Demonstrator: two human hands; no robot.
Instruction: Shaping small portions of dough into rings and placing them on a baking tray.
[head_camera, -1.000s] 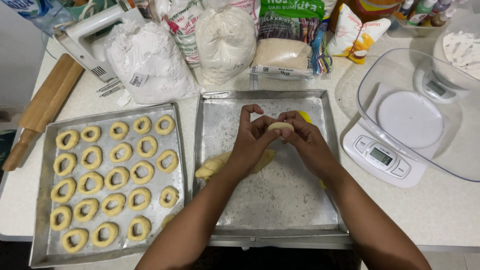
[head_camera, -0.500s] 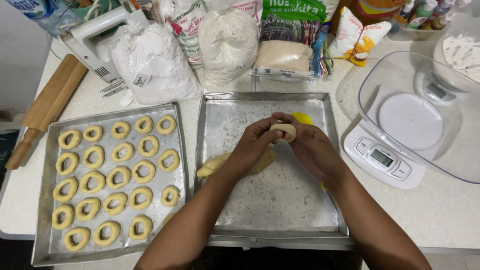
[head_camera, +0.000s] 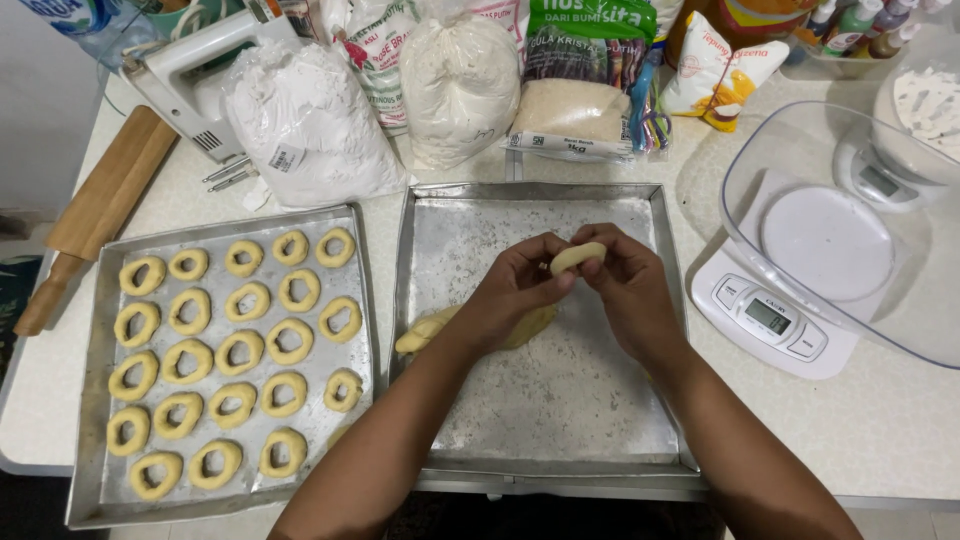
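Dough roll (head_camera: 578, 257): short pale piece held above the floured tray (head_camera: 560, 400), between both hands.
Long axis: runs left to right, tilted up a little toward the right hand.
Left hand (head_camera: 520, 285): fingertips pinched on the roll's lower left end.
Right hand (head_camera: 630, 285): fingers closed over the upper right end; equally near.
Dough lump (head_camera: 430, 330): lies on the tray under the left wrist.
Ring tray (head_camera: 90, 400): just left, filled with dough rings (head_camera: 235, 350).
Scale (head_camera: 770, 320): right of the trays.
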